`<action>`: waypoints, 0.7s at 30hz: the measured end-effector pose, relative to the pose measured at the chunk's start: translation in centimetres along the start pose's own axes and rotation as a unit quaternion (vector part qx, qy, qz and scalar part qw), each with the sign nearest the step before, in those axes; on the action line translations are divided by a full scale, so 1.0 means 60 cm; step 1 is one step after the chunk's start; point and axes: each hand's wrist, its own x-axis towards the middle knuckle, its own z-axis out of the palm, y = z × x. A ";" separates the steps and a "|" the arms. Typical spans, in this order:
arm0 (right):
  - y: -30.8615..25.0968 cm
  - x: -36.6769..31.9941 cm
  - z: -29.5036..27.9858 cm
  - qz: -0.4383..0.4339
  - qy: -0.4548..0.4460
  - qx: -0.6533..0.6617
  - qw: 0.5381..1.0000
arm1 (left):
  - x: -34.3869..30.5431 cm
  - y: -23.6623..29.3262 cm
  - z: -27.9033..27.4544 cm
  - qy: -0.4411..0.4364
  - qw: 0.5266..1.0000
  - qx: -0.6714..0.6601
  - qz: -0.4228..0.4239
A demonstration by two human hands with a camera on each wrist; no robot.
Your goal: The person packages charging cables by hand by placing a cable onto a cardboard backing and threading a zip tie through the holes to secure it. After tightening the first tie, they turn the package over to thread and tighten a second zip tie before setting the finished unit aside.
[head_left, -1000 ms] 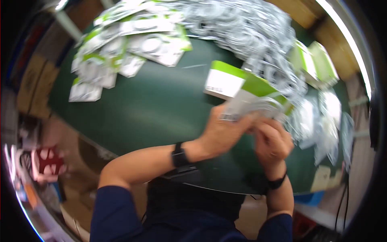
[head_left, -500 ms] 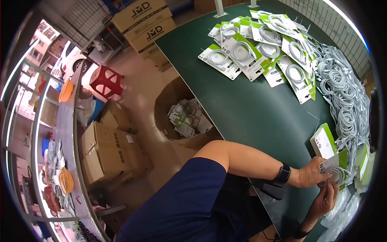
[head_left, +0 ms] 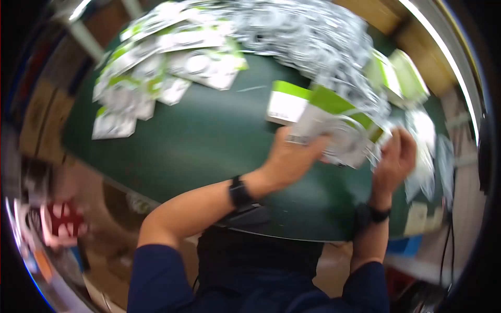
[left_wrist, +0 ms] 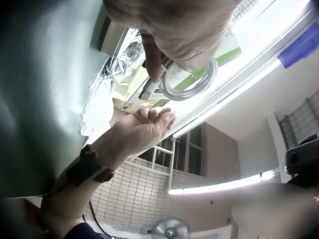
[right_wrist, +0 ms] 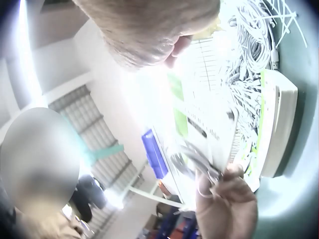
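My left hand (head_left: 292, 161) grips a white and green packaging card (head_left: 327, 104) by its lower left part. On the card lies a coiled white cable (head_left: 348, 136). In the left wrist view the thumb side of this hand presses near a USB plug (left_wrist: 148, 89) at the coil. My right hand (head_left: 392, 163) is raised just right of the card, apart from it, with its fingers curled and the thumb close to the fingertips (left_wrist: 169, 115). Whether it pinches something small, I cannot tell. In the right wrist view the card's printed face (right_wrist: 214, 122) shows.
A white and green box (head_left: 287, 107) stands right behind the card. A large heap of coiled cables (head_left: 308, 36) covers the back. Packed cable cards (head_left: 201, 68) pile up at the back left. Open boxes (head_left: 407, 78) and clear plastic bags (head_left: 420, 151) stand at the right.
Both hands were together at the cable coil on the card. The right hand has now moved off to the right, while the left keeps the card. The head view swung left and back.
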 end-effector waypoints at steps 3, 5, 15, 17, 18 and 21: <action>0.053 0.039 -0.019 0.185 -0.057 0.232 0.953 | -0.007 0.019 0.004 -0.024 0.999 -0.019 -0.014; 0.074 0.025 -0.009 0.321 -0.212 0.369 0.846 | -0.012 0.023 0.013 -0.031 0.999 -0.025 -0.027; 0.197 -0.154 -0.043 0.484 -0.321 0.388 0.716 | -0.036 0.026 0.012 -0.089 0.993 0.046 -0.067; 0.190 -0.154 -0.049 0.480 -0.314 0.400 0.715 | -0.038 0.020 0.012 -0.078 0.993 0.067 -0.050; 0.184 -0.152 -0.052 0.476 -0.315 0.402 0.717 | -0.038 0.018 0.012 -0.073 0.994 0.076 -0.040; 0.162 -0.143 -0.060 0.464 -0.321 0.404 0.720 | -0.040 0.014 0.008 -0.080 0.994 0.060 -0.049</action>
